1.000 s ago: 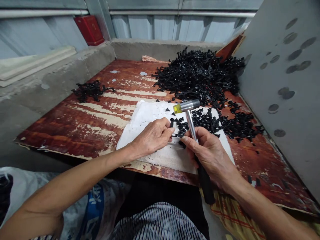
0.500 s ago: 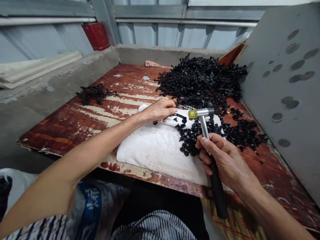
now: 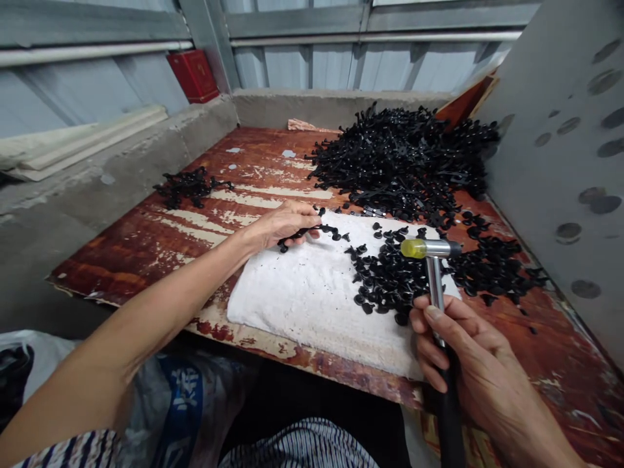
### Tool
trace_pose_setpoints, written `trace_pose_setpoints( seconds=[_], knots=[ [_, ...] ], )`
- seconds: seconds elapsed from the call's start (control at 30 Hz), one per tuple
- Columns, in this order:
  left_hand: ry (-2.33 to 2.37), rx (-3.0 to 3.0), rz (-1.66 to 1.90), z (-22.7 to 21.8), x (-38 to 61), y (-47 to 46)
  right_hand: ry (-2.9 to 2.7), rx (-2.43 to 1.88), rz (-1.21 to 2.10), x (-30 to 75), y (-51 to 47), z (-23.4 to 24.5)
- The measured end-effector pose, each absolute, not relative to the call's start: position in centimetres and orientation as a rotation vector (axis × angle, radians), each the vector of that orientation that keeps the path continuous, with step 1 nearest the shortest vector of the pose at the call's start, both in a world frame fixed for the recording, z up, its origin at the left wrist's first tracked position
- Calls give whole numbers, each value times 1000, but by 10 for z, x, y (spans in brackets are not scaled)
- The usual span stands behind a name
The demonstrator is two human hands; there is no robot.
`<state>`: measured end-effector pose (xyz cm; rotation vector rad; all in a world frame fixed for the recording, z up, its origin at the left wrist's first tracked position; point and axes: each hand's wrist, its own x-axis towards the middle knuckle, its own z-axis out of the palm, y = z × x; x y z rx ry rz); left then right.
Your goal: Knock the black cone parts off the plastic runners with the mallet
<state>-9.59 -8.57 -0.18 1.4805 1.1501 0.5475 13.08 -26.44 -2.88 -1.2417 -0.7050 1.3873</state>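
My left hand (image 3: pixel 292 224) is closed around a slim black part with knobbed ends (image 3: pixel 329 229), just above the left side of a white cloth (image 3: pixel 302 292). In my right hand (image 3: pixel 463 338) is a small mallet (image 3: pixel 435 273) with a yellow face, a metal head and a black grip. Its head is raised over the right side of the cloth, with the yellow face pointing left. Below the head lie many small black round-headed pieces (image 3: pixel 385 273), loose on the cloth. The exact shape of the part inside my left fingers is partly hidden.
A large heap of black parts (image 3: pixel 400 162) fills the back right of the worn red-brown board (image 3: pixel 244 169). A smaller cluster (image 3: pixel 188 185) lies at the left. More round pieces (image 3: pixel 502 266) sit by the grey spotted panel (image 3: pixel 560 162). A red box (image 3: pixel 194 75) stands on the ledge.
My left hand has moved left, bringing the black part with it. The mallet and my right hand have shifted right and lower. The camera view has turned slightly.
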Motion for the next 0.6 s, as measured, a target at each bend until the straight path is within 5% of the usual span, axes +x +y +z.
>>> trace_pose_setpoints(
  seconds=[0.6],
  knots=[
    [1163, 1821, 408, -7, -95, -90, -718, -1245, 1350, 132, -266, -35]
  ],
)
